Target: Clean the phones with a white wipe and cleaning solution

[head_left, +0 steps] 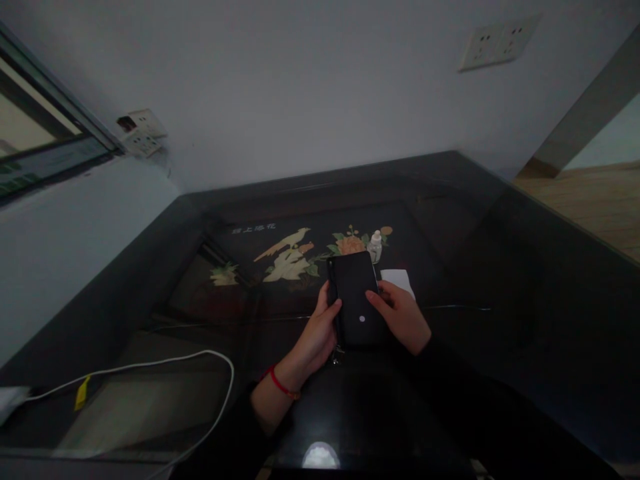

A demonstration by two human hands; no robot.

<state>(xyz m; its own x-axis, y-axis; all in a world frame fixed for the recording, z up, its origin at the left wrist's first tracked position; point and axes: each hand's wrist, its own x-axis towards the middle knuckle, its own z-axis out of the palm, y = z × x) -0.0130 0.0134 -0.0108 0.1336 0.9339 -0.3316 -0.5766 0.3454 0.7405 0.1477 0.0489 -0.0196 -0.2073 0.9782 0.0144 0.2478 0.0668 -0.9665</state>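
Both hands hold a flat black notebook-like case above the dark table. It bears a small round pale emblem, and a strip runs along its left edge; whether it is a notebook or a wallet I cannot tell. My left hand grips that left edge, thumb in front and fingers mostly hidden behind. At the right edge, my right hand pinches the case between thumb and curled fingers. A small metallic item shows below its lower left corner. Just beyond the case stands a small clear bottle with a white top.
A white card or paper lies behind my right hand. The glossy dark table carries a bird-and-flower picture. At left, a white cable with a yellow tag curves toward the front edge. A wall rises behind.
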